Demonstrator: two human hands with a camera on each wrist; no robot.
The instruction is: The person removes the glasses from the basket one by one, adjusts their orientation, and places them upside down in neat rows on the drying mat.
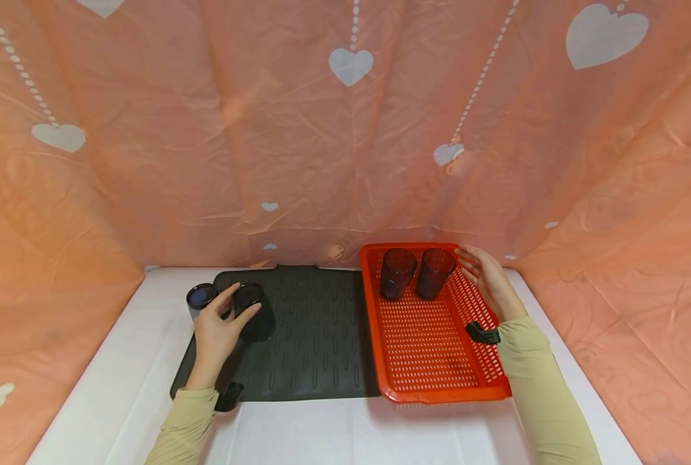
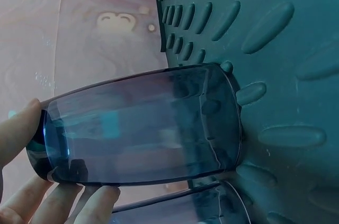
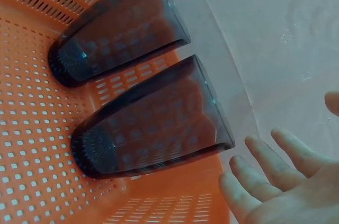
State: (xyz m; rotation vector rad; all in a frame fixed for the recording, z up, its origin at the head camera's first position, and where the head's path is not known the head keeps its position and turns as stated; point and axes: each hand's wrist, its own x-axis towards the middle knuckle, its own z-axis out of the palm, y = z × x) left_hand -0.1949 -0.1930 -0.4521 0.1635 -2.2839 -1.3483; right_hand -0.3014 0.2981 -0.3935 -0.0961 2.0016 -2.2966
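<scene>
On the dark ribbed mat, a bluish clear drinking glass stands upside down, its thick base up and its rim on the mat. My left hand grips it around the base with thumb and fingers. Close beside it is a second glass, only partly seen in the left wrist view. Two more glasses, one on the left and one on the right, stand mouth up in the orange basket. My right hand is beside the right one's rim, fingers spread and holding nothing.
The perforated basket overlaps the mat's right side. Both rest on a white table. An orange cloth with white hearts hangs behind and at both sides. A dark wrist strap sits on the right sleeve.
</scene>
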